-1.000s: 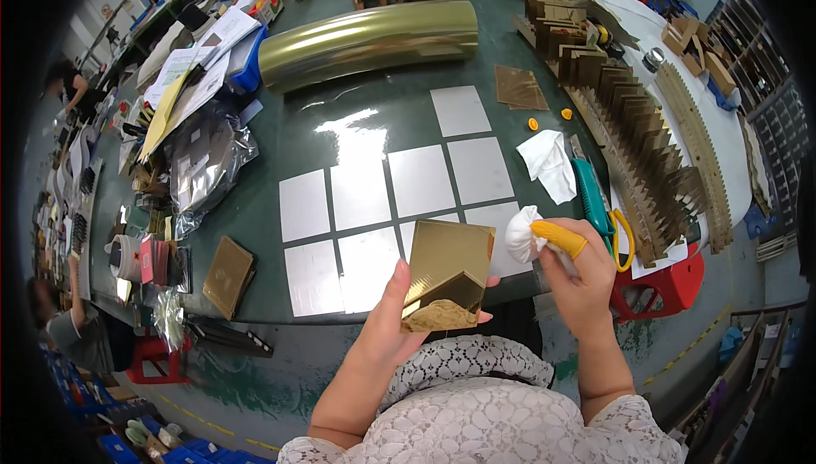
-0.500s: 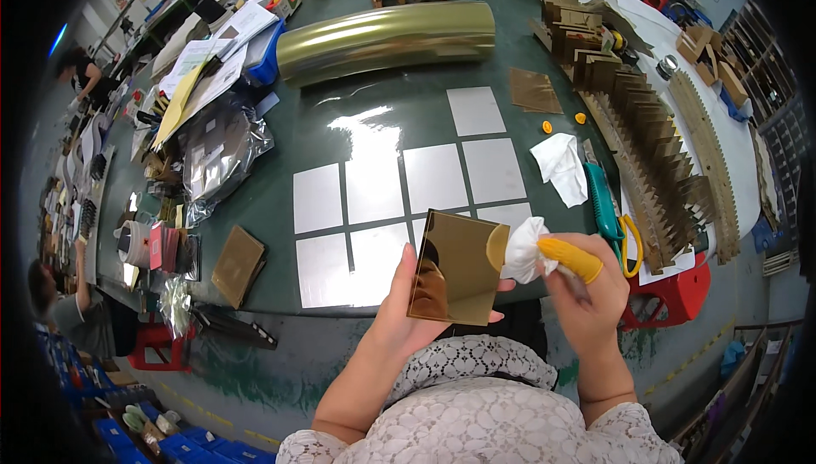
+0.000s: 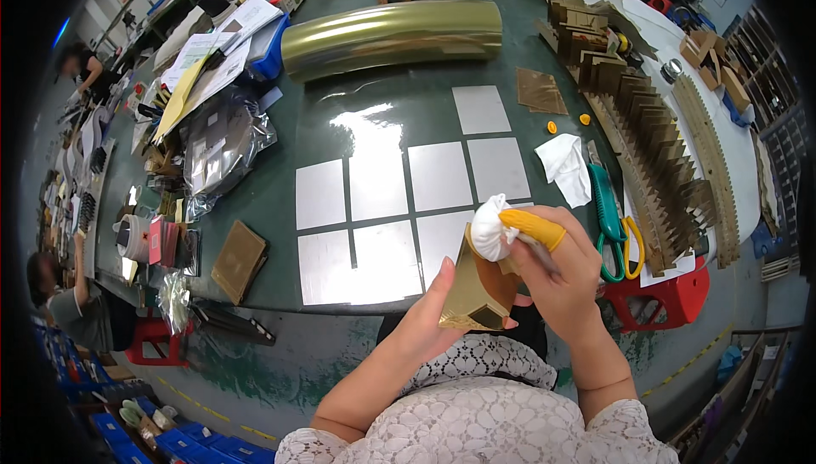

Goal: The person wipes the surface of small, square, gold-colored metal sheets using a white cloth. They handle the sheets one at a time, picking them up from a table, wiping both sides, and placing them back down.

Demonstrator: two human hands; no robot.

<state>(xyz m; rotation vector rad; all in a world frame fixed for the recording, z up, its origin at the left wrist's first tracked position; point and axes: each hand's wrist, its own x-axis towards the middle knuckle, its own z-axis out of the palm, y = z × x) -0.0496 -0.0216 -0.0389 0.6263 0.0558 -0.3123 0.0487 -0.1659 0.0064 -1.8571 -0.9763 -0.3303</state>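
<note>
My left hand (image 3: 432, 318) grips a gold mirror-finish plate (image 3: 478, 287) by its edges, above the near table edge. The plate is tilted, and reflections show on its face. In my right hand (image 3: 568, 264) is a bunched white cloth (image 3: 490, 230), pinched at the plate's top edge. A yellow finger cot (image 3: 534, 226) covers one finger of that hand. Beyond my hands, pale rectangular plates (image 3: 438, 177) lie in rows on the dark green tabletop (image 3: 408, 116). Part of the nearest row is hidden behind my hands.
A gold film roll (image 3: 391, 39) lies across the back. Right are a white cloth piece (image 3: 564, 166), green-handled scissors (image 3: 605, 209) and a slotted rack (image 3: 646, 124) of plates. A brown plate stack (image 3: 239, 262) and plastic-wrapped bundle (image 3: 223, 149) sit left. Red stools (image 3: 663, 298) stand below.
The plate has tipped, so its face shows foreshortened, and it has shifted slightly right. My right hand and the white cloth have moved left and up against its top edge.
</note>
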